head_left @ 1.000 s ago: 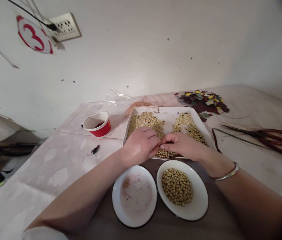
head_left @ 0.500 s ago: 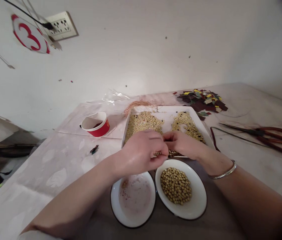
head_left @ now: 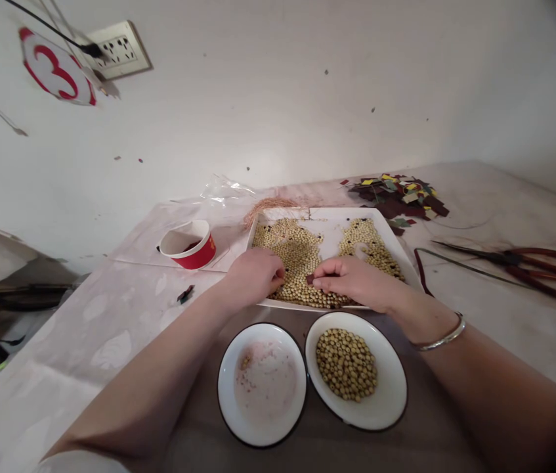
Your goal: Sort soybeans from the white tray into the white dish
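A white tray (head_left: 396, 244) holds pale round beads (head_left: 302, 246), spread in two heaps. My right hand (head_left: 351, 281) is over the tray's front part, its fingers pinched on a small dark red piece (head_left: 310, 279). To its left, my left hand (head_left: 256, 276) reaches over the tray's front left side, fingers closed at the beads; whatever they hold is hidden. Nearer to me stand two white dishes: the right dish (head_left: 392, 387) holds larger tan beads (head_left: 346, 364), and the left dish (head_left: 262, 427) has small reddish crumbs in it.
A red and white paper cup (head_left: 201, 253) stands left of the tray, with a small dark object (head_left: 186, 294) before it. Behind are a clear plastic bag (head_left: 226, 190) and reddish threads (head_left: 272, 205). Coloured scraps (head_left: 400, 197) and dark-handled scissors (head_left: 528, 263) lie at the right.
My left hand has moved away from my right hand, leftward and down to the beads. The red piece now shows in my right fingers, which stay in nearly the same place.
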### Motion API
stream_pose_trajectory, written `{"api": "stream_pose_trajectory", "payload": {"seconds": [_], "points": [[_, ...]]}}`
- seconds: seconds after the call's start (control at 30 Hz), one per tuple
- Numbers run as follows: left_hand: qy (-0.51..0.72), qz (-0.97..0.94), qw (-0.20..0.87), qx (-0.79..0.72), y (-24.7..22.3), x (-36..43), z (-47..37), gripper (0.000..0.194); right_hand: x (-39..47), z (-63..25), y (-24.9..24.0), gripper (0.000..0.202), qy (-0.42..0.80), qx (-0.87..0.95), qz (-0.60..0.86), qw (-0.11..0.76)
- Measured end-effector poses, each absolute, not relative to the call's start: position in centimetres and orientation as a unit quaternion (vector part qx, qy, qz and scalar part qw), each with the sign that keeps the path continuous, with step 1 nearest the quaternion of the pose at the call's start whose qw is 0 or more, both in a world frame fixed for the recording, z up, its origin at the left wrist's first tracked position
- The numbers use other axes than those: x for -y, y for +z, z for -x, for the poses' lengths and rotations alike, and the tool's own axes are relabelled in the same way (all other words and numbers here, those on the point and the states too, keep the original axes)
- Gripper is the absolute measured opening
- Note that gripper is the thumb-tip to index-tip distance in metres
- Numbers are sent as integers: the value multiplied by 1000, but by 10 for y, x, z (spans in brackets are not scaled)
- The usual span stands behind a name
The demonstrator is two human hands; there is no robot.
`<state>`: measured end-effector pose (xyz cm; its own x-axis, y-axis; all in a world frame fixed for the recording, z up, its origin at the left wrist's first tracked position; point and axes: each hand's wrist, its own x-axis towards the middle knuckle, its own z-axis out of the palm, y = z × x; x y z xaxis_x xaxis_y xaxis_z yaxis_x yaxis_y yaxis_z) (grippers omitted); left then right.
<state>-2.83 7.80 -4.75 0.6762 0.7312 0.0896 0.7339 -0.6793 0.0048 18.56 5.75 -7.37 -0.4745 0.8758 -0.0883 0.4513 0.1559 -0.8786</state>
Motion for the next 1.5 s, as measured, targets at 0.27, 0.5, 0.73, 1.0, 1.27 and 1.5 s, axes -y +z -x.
{"api": "stream_pose_trajectory", "payload": {"seconds": [0.27, 0.5, 0.73, 1.0, 1.27, 1.5], "points": [[-9, 908, 1, 418, -46, -75, 26, 14, -57, -185, -75, 20, 451, 724, 468, 229], [-29, 909, 1, 415, -49, -75, 25, 11, -58, -186, -77, 18, 457, 727, 455, 238], [-187, 917, -39, 350, -32, -59, 12, 7, -58, -185, -73, 19, 448, 731, 459, 233], [-200, 948, 62, 239, -47, -56, 2, 14, -58, -187, -74, 18, 474, 735, 428, 229], [-213, 939, 84, 256, -46, -59, 6, 15, -56, -186, -72, 16, 470, 739, 427, 224], [-206, 944, 88, 244, -49, -59, 4, 16, -58, -187, -72, 15, 484, 729, 429, 224]]}}
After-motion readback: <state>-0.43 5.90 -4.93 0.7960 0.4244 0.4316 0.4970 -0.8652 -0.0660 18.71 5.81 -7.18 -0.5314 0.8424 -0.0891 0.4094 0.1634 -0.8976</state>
